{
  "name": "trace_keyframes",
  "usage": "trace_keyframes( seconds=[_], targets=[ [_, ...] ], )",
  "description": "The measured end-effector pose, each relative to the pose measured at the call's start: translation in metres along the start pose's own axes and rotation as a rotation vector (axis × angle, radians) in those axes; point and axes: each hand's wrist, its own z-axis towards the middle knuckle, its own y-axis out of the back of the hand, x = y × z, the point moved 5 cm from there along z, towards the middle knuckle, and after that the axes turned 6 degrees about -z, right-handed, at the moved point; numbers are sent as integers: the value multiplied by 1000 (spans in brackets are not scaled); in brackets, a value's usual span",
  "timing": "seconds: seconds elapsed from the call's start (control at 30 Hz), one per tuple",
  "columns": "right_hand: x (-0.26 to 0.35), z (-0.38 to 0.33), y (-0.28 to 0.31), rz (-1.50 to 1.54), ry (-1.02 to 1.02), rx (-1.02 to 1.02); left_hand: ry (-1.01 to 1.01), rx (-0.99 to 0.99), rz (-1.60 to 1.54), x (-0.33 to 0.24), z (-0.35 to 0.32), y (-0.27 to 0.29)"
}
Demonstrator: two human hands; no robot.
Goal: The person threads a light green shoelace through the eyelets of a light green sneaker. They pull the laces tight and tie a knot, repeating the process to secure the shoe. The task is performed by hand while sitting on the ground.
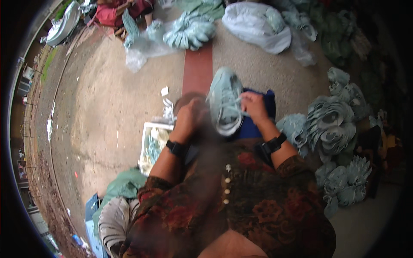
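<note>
A pale blue-green lace-up shoe (pixel 221 96) lies over my lap, toe pointing away from me, its opening toward me. At its right side my right hand (pixel 254 106) is closed, pinching a pale shoelace (pixel 232 107) that crosses the front of the shoe. To the left of the shoe, my left hand (pixel 191 115) is closed with its fingers curled. Blur and the hand itself hide what those fingers hold, if anything. Under the shoe, a dark blue cloth (pixel 259 125) covers part of my lap.
Left of my lap stands a white bin (pixel 144 142) with pale cords inside. Fanned stacks of pale blue-green shoe parts (pixel 330 122) lie at the right; more shoe parts (pixel 190 31) sit on plastic ahead. A white sack (pixel 256 26) lies farther off. Another person (pixel 112 13) sits at upper left.
</note>
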Motion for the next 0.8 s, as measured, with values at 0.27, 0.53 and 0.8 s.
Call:
trace_keyframes(
  seconds=[0.27,0.53,0.8],
  targets=[
    [23,6,-5,-340,44,246,74,64,-46,-13,3,6],
    [42,-30,-4,-846,154,226,-106,24,-130,6,-3,31],
    [35,-48,16,-726,272,218,35,-1041,315,0,-52,280]
  ],
)
